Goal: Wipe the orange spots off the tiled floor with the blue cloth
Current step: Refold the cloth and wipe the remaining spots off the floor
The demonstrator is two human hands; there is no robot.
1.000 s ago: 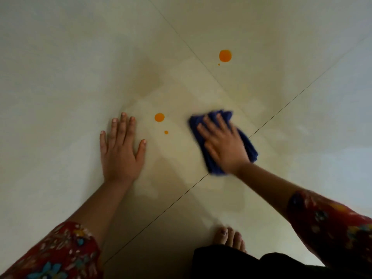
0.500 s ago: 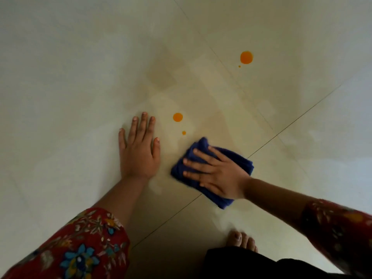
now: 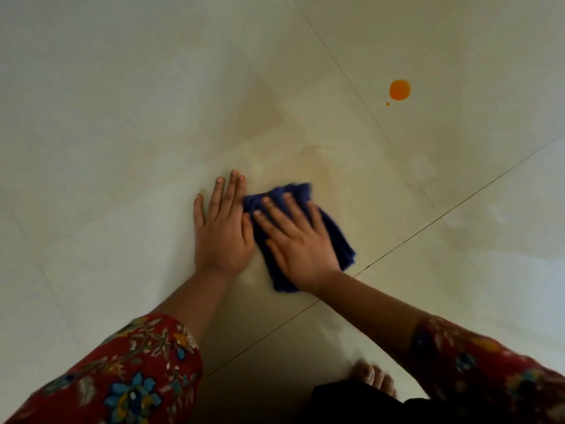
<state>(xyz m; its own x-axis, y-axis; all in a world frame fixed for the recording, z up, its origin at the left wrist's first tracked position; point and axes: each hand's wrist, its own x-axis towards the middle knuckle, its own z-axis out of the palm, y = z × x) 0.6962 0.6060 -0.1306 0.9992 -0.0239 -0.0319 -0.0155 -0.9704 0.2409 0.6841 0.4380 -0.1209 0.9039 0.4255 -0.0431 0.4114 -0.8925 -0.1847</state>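
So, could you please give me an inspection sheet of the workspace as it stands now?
Surface: pale tiled floor, dark grout lines, faint yellowish smear beyond the cloth.
Job's things: blue cloth folded, flat on the floor; large orange spot and a small orange dot beside it, both apart from the cloth, unwiped.
Clutter: nothing seen.
Grips: left hand flat on the floor, beside the cloth; right hand presses flat on the cloth, fingers straight.
Cables: nothing seen.
Surroundings: red floral sleeves; bare toes at the bottom edge.
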